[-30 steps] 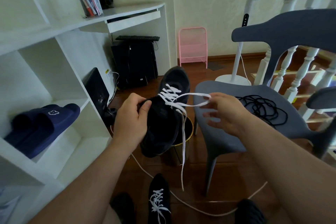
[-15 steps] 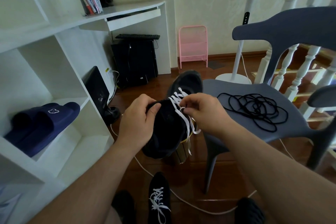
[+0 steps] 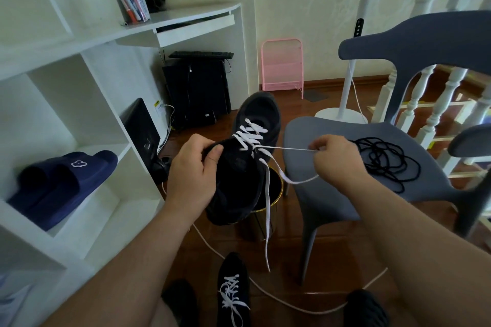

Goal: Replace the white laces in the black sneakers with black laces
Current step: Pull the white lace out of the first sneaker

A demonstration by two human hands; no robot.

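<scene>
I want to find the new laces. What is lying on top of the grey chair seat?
A tangle of black laces lies on the grey chair seat. The right hand covers the near part of the seat.

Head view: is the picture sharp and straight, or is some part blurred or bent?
Head view: mostly sharp; the white lace on the held sneaker is slightly smeared; the wide lens bends the shelf edges and chair; soft daylight, glare on the floor.
</scene>
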